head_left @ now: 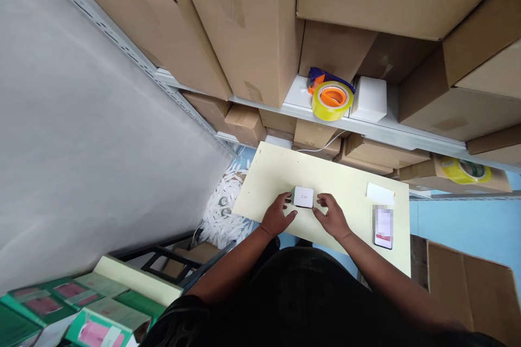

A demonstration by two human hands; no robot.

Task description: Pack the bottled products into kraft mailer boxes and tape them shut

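A small white box [303, 196] with a green side rests on a pale yellow table [285, 173]. My left hand [278, 216] grips its left edge with curled fingers. My right hand [331, 216] holds its right edge the same way. Both forearms reach forward from my dark-clothed lap. The box stays flat on the tabletop between the two hands.
A phone [383, 226] and a white card [380, 193] lie on the table's right side. Behind, a metal shelf carries cardboard boxes, a yellow tape dispenser [332, 98] and a white box [369, 98]. Green-and-pink boxes [77, 309] sit at lower left, white paper strips [222, 211] on the floor.
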